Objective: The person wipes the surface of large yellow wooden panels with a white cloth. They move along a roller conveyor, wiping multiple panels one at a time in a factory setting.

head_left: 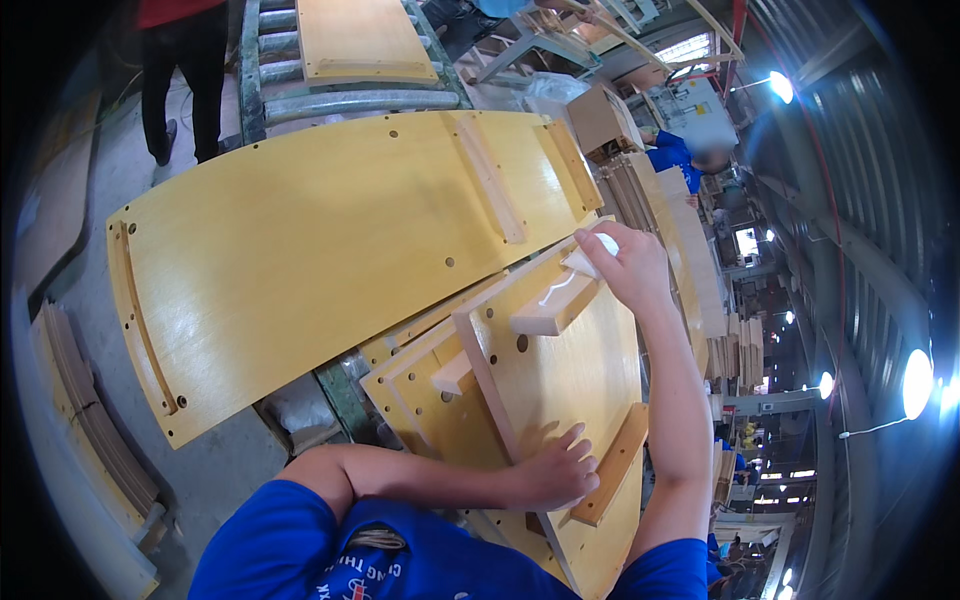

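My right hand (632, 262) is closed around a white glue bottle (592, 256), its tip pointing down at a pale wooden block (545, 318). A wavy white line of glue (562, 287) runs along the top of that block. The block lies on the far part of a yellow wooden panel (560, 385) in front of me. Over the near part of this panel is my left hand (557, 472), fingers bent and apart, with nothing in them. Just to its right a brown wooden strip (612, 468) lies on the panel.
A large yellow panel (300, 270) with cross strips lies to the left on a roller conveyor (360, 103). More panels (425, 385) sit under the near one. Stacked boards (90, 400) stand at far left. Other people (185, 70) are farther off.
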A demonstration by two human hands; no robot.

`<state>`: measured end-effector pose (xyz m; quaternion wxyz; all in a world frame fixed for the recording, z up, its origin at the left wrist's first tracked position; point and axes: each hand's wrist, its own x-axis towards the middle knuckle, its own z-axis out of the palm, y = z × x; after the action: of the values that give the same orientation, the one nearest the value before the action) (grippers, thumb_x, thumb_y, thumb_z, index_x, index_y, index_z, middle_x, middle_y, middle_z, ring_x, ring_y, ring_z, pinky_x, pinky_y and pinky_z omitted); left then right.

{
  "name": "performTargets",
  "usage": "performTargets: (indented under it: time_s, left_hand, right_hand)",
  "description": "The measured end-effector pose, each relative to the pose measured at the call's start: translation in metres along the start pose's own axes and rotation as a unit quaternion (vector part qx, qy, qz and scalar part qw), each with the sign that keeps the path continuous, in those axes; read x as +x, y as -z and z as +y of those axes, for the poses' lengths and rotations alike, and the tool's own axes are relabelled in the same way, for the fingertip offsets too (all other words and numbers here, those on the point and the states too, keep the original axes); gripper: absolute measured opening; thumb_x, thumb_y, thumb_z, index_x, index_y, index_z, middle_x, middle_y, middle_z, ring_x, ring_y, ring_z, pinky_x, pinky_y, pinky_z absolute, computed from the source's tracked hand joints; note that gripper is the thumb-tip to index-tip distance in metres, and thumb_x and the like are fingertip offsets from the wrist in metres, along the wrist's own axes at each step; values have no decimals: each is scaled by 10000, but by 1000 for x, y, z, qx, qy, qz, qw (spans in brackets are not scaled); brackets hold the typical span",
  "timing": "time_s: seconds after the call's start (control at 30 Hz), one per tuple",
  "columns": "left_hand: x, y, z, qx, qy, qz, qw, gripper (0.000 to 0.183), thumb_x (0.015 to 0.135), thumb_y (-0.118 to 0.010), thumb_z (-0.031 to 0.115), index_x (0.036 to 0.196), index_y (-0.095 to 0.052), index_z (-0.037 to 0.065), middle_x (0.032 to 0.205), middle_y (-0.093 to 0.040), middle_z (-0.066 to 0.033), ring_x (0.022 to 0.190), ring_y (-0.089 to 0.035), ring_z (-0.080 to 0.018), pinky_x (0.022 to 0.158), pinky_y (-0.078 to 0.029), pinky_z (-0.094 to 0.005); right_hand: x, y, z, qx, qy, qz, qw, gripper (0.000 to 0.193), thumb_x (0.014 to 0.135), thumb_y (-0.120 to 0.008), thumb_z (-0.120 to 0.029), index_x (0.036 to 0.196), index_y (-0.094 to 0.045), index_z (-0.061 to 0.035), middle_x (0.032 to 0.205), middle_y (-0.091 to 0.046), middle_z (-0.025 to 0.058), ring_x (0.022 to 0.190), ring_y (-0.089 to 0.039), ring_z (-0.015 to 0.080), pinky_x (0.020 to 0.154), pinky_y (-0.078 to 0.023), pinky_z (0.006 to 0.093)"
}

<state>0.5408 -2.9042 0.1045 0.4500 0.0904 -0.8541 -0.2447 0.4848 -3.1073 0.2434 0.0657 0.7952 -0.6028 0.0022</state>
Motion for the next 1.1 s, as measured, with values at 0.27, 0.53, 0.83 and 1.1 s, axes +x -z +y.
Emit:
performTargets:
  time_s: [0.27, 0.53, 0.83, 1.1]
  left_hand:
    - [0, 3, 1, 39, -10, -3, 999, 175, 751, -635, 263, 752, -576, 98, 755, -532, -55, 887, -534, -245, 1018, -304, -511]
    - [-1, 3, 2, 90, -28, 44, 995, 192, 728, -633, 270, 696, -564, 93, 728, -543, -62, 822, -543, -242, 998, -336, -516]
    - [-4, 0, 4, 136, -43, 38, 989, 164, 746, -596, 236, 668, -543, 102, 722, -537, -55, 804, -535, -224, 1007, -340, -511]
    - [-43, 0, 2, -103, -173, 103, 974, 112, 742, -617, 159, 767, -519, 109, 722, -513, -5, 758, -506, -184, 851, -424, -401]
  right_hand:
    - [-29, 13, -52, 79, 89, 26, 993, 361, 823, -605, -457, 784, -697, -111, 590, -623, 99, 575, -630, 258, 557, -490, 344]
    - [-38, 9, -84, 65, 164, 34, 984, 332, 818, -625, -415, 745, -681, -95, 588, -618, 79, 552, -618, 245, 515, -471, 334]
    - [-50, 8, -90, 30, 186, 52, 981, 308, 816, -636, -393, 754, -693, -96, 575, -615, 75, 527, -609, 238, 499, -465, 331]
    - [-82, 2, -85, 10, 184, 64, 981, 271, 810, -655, -361, 739, -677, -101, 586, -618, 57, 507, -597, 215, 473, -454, 309]
